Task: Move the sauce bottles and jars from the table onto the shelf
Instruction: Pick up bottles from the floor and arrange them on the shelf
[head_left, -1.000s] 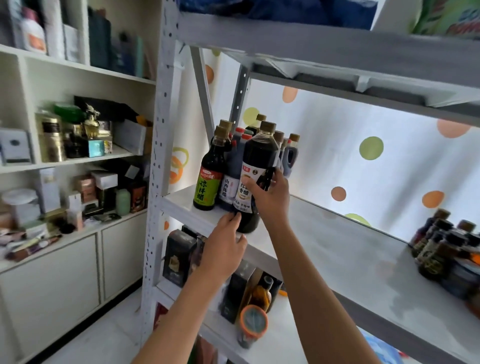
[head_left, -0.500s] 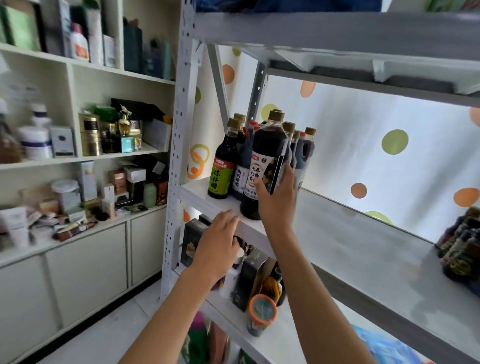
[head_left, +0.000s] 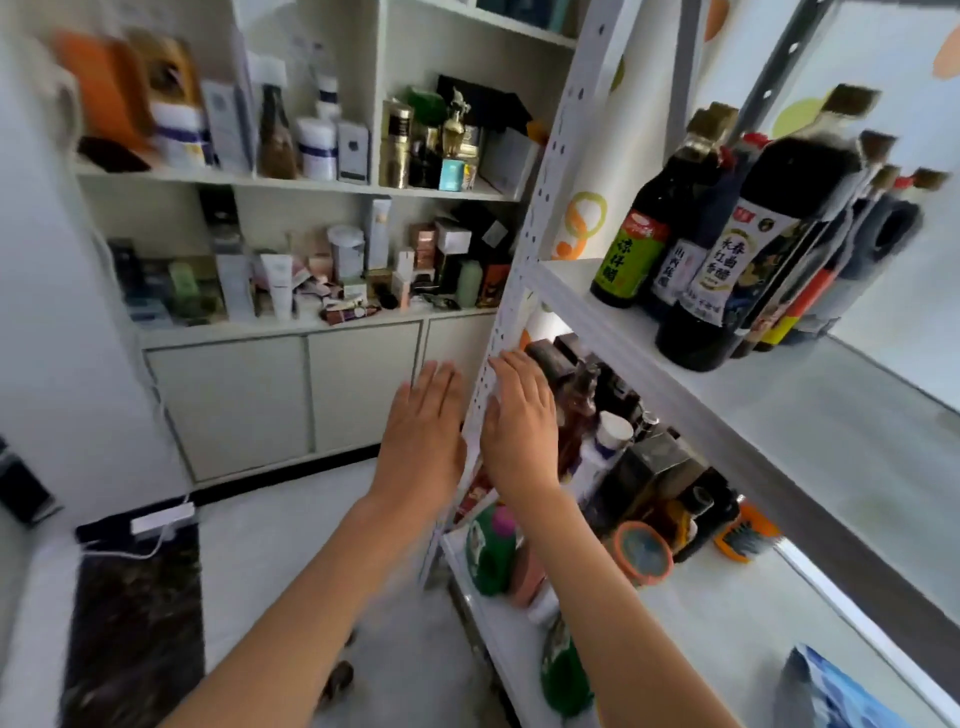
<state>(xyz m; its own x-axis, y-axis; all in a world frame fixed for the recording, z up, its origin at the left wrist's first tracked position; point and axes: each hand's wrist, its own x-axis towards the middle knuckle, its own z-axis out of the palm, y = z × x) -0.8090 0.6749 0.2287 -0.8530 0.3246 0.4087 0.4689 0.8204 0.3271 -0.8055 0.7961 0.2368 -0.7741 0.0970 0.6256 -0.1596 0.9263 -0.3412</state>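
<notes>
Left hand (head_left: 423, 434) and right hand (head_left: 519, 426) were flat, fingers spread, empty, in front of the shelf upright (head_left: 524, 270). Dark vinegar bottle (head_left: 727, 270) stood at the shelf board's (head_left: 831, 415) front edge, touching the bottle cluster (head_left: 841, 249); board bare to its right.

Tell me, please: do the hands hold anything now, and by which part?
Nothing is held. The left hand and right hand are both open and flat, below the shelf's bottles.
</notes>
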